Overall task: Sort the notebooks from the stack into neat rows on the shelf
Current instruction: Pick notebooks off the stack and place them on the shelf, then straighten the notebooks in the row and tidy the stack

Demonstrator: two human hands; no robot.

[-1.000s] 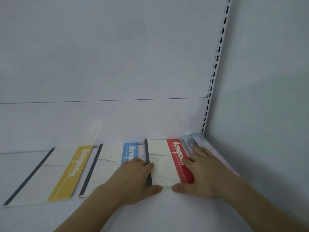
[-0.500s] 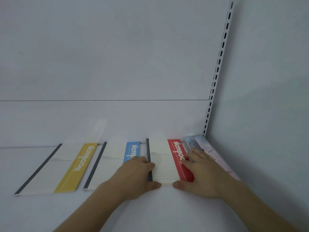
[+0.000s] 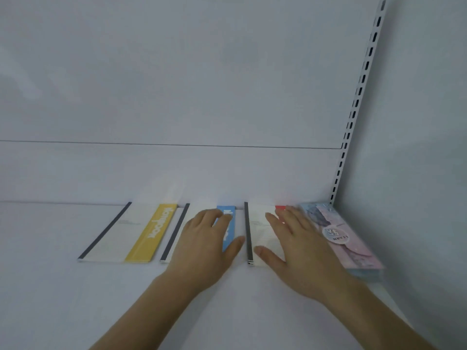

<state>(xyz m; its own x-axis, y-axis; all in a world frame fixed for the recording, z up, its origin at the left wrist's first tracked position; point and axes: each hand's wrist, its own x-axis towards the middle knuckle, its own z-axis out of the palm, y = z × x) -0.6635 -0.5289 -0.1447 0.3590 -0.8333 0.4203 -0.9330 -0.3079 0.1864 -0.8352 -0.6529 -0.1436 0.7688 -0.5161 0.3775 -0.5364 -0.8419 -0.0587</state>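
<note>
Squaring the row at the shelf's (image 3: 75,299) back edge: left hand (image 3: 202,251) flat, open on the blue-striped notebook (image 3: 228,223), right hand (image 3: 298,251) splayed on the red-striped notebook (image 3: 260,231); next, probably lift from the stack (image 3: 338,238) in the right corner.

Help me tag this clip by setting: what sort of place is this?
Probably a shop or stockroom display shelf. A slotted metal upright runs up the corner beside plain white panels, and notebooks lie face up in a row on the white shelf: yellow notebook, blue, red, and a pastel pack.
</note>
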